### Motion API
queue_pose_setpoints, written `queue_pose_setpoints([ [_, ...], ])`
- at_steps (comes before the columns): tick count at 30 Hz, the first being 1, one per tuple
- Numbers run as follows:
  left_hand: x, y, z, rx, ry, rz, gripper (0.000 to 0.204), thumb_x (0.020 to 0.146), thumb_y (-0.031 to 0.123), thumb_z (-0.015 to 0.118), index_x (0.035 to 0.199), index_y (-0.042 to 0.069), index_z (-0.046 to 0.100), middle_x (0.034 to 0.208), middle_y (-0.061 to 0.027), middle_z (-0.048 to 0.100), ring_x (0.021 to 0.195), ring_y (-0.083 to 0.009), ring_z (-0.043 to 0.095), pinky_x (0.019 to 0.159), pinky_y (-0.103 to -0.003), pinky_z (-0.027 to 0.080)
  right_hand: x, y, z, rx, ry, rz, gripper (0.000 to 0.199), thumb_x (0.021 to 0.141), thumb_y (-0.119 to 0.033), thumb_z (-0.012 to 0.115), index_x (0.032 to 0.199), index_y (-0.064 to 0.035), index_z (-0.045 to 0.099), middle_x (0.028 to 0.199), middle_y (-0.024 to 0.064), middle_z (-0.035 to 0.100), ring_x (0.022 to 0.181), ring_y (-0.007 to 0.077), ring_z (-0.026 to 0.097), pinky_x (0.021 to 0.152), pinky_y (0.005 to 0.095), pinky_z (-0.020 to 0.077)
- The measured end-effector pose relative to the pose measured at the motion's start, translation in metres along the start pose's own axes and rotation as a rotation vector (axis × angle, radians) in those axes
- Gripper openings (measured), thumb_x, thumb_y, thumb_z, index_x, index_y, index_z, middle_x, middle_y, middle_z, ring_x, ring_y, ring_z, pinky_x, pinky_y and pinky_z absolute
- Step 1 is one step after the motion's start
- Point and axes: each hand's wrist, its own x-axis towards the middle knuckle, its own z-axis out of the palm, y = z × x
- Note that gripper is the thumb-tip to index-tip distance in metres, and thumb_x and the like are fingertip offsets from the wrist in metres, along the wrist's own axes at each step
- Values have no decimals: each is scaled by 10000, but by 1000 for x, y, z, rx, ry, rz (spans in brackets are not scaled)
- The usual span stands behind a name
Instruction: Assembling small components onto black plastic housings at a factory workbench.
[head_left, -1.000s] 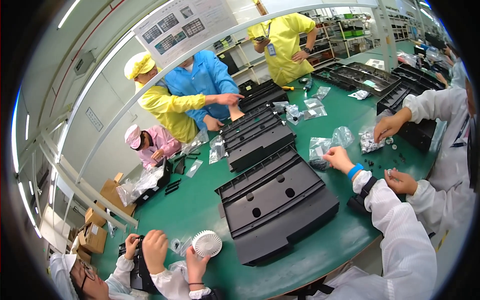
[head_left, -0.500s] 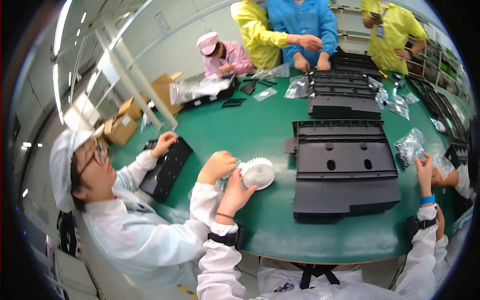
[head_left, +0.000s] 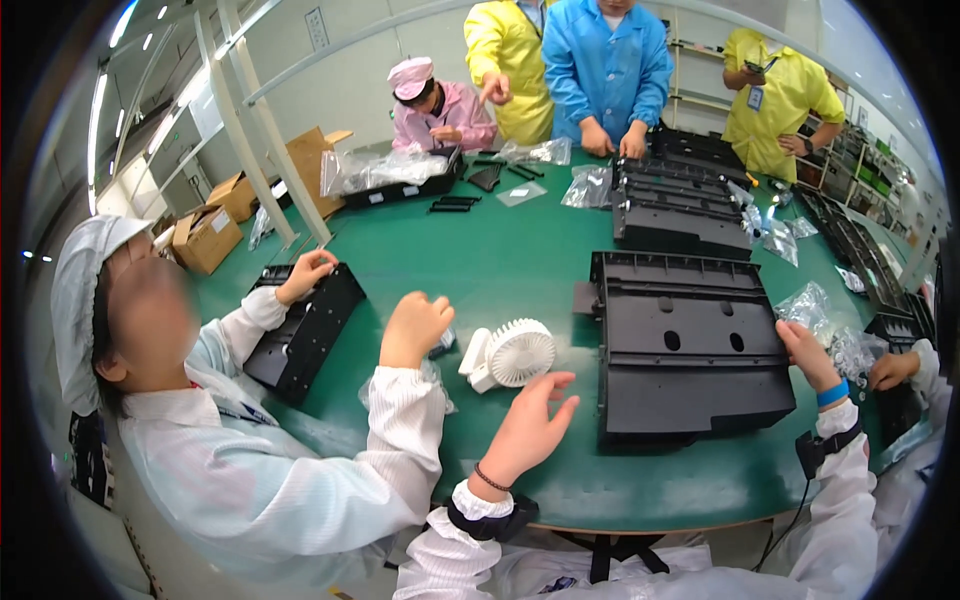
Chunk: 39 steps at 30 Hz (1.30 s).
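A big green table [head_left: 520, 250] is taking up most of the view, and a stack of large black plastic trays [head_left: 690, 350] is sitting on it to the right of centre, with more black trays [head_left: 680, 205] piled further back where people in yellow and blue coats are standing. Over on the left, a co-worker in a white coat and cap is leaning in, resting one hand on a smaller black tray [head_left: 300, 330] and curling the other hand [head_left: 415, 325] into a loose fist just left of the fan. The wearer's left hand [head_left: 530, 425] is hovering open, fingers spread, just below a small white fan [head_left: 510, 355], not gripping it. The fan is lying on the table, near the front edge. The wearer's right hand [head_left: 808, 355] is reaching toward crinkly clear plastic bags [head_left: 830, 325] beside the trays, fingers loosely open.
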Motion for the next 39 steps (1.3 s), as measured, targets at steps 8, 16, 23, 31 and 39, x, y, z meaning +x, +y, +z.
queue_pose_setpoints([
  [8, 33, -16, 29, -450, -129, -380, 580, 1031, 418, 477, 1415, -8, 388, 1359, -156, 503, 1253, -243, 517, 1001, -366, 445, 1, 13, 20, 172, -26, -153, 460, 994, -388, 554, 1136, 46, 604, 1018, 64, 629, 931, 143, 537, 828, 286, 444],
  [16, 63, -33, 36, -638, -232, -534, 669, 987, 575, 461, 1376, 34, 405, 1224, -68, 563, 1094, -165, 559, 892, -311, 450, 0, 13, 19, 247, -2, -177, 558, 983, -383, 573, 1313, 64, 523, 1242, 146, 614, 1152, 208, 563, 989, 307, 432],
  [23, 78, -51, 29, -605, -93, -704, 562, 1008, 555, 423, 1300, 77, 469, 1035, -42, 639, 775, -155, 549, 649, -309, 411, -11, 25, 11, 517, -31, -78, 554, 1001, -488, 490, 1296, -23, 553, 1073, 56, 616, 973, 145, 563, 848, 297, 460],
  [31, 75, -7, 46, -461, -24, -612, 319, 1011, 424, 510, 994, 112, 569, 873, 11, 549, 758, -121, 505, 642, -283, 416, 4, 85, -11, 948, 59, -22, 551, 1005, -508, 447, 1253, -34, 580, 1173, 62, 607, 995, 161, 564, 843, 309, 463],
  [39, 56, 60, 54, 163, 156, -225, 348, 992, 382, 574, 765, 118, 583, 653, 4, 556, 531, -106, 526, 455, -251, 396, -23, 60, -36, 1084, 138, -184, 439, 1044, -398, 418, 1240, -49, 599, 1149, 31, 639, 1018, 132, 577, 851, 295, 457],
])
